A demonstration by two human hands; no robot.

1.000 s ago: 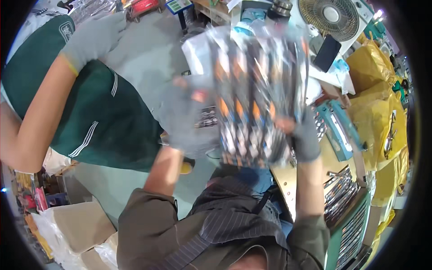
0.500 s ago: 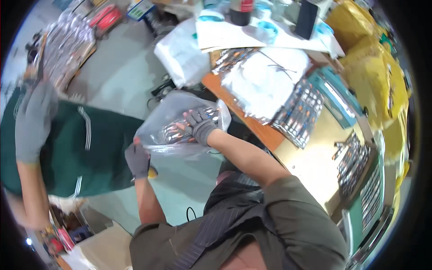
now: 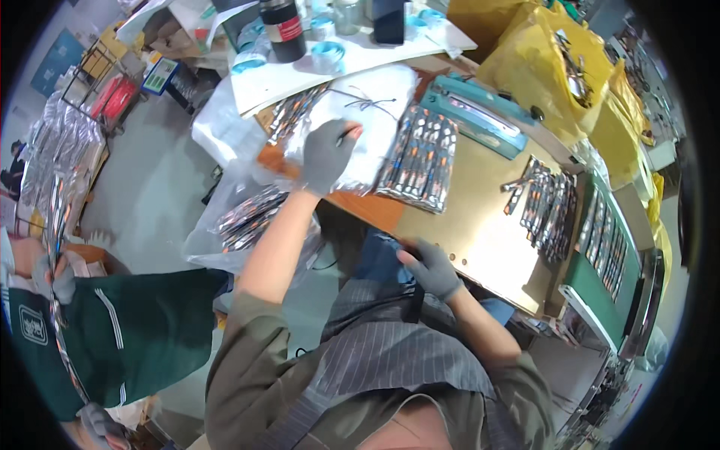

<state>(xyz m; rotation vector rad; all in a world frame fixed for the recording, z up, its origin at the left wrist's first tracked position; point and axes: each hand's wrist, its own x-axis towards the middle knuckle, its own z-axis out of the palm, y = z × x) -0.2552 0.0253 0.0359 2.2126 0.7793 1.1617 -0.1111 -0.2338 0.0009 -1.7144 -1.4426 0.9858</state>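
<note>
My left hand (image 3: 327, 156), in a grey glove with bare fingertips, is over a stack of clear plastic bags (image 3: 375, 82) on the table. Its thumb and fingers are closed together; what they pinch, if anything, cannot be made out. Dark thin cords (image 3: 364, 101) lie on the bags just beyond it. My right hand (image 3: 433, 271), gloved alike, is at the table's near edge, holding nothing, with thumb and fingers apart. Below my left forearm, a large clear bag (image 3: 206, 244) holds slim silver, black and orange packets (image 3: 251, 217). Bundled packets (image 3: 421, 161) lie right of the plastic stack.
A teal bag sealer (image 3: 476, 112) stands at the table's back. More packets (image 3: 547, 210) lie rightward, by a green conveyor belt (image 3: 600, 255). Yellow sacks (image 3: 547, 67) stand behind. At left, a co-worker in a green apron (image 3: 150, 322) holds a long packet strip (image 3: 58, 247).
My hands have left the clear bag of packets. The left moved up over the plastic stack, the right to the table edge. The view has swung right; the co-worker now holds a packet strip.
</note>
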